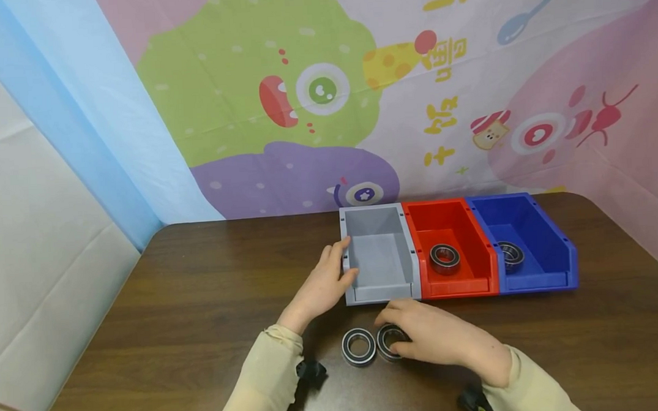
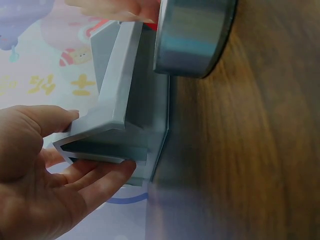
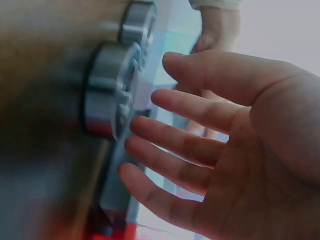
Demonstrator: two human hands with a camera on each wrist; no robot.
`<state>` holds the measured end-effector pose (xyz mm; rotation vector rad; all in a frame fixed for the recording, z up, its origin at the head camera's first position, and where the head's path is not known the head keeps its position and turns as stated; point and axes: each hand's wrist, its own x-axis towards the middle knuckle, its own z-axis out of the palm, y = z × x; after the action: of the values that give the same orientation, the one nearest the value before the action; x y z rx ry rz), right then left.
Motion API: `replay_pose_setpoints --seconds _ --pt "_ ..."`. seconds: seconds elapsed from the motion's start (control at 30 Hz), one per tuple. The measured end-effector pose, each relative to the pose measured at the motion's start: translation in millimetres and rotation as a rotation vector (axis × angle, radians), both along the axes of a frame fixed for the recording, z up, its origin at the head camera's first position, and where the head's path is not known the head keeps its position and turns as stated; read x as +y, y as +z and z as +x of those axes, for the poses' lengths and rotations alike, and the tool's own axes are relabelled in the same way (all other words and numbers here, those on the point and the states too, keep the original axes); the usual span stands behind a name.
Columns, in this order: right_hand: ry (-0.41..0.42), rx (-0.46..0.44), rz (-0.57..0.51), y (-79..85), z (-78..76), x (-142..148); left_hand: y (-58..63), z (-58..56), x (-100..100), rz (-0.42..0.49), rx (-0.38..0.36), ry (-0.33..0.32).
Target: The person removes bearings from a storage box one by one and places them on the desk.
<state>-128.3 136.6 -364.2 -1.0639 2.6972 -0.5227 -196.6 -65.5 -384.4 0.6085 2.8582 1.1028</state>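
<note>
My left hand grips the left wall of the grey bin; in the left wrist view its thumb lies on the rim and the fingers curl under the outer lip. Two ball bearings lie side by side on the table in front of the bin. Over the right-hand bearing hovers my right hand, hiding part of it. The right wrist view shows those fingers spread and slightly bent, with nothing between them, beside the nearer bearing. The left-hand bearing lies flat between both hands.
A red bin and a blue bin adjoin the grey one. One bearing lies in the red bin, another in the blue. A printed cloth hangs behind the brown table.
</note>
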Motion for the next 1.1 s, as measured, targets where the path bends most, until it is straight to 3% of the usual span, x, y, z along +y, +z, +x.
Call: replay_pose_setpoints --seconds 0.37,0.5,0.73,0.9,1.1 --pt "-0.032 -0.038 -0.079 18.8 -8.6 25 -1.8 -0.3 1 0.003 -0.007 -0.003" --pt "-0.058 -0.001 -0.112 26.8 -12.8 37 -1.5 -0.4 1 0.015 -0.008 -0.005" --pt "-0.204 0.157 -0.145 38.7 -24.5 49 0.3 -0.7 0 0.023 -0.003 0.000" --pt "-0.327 0.209 -0.156 38.8 -37.2 57 -0.1 -0.3 0 0.020 -0.006 -0.004" --pt "-0.400 0.208 -0.147 31.1 -50.7 63 -1.8 -1.1 0 0.020 -0.003 -0.006"
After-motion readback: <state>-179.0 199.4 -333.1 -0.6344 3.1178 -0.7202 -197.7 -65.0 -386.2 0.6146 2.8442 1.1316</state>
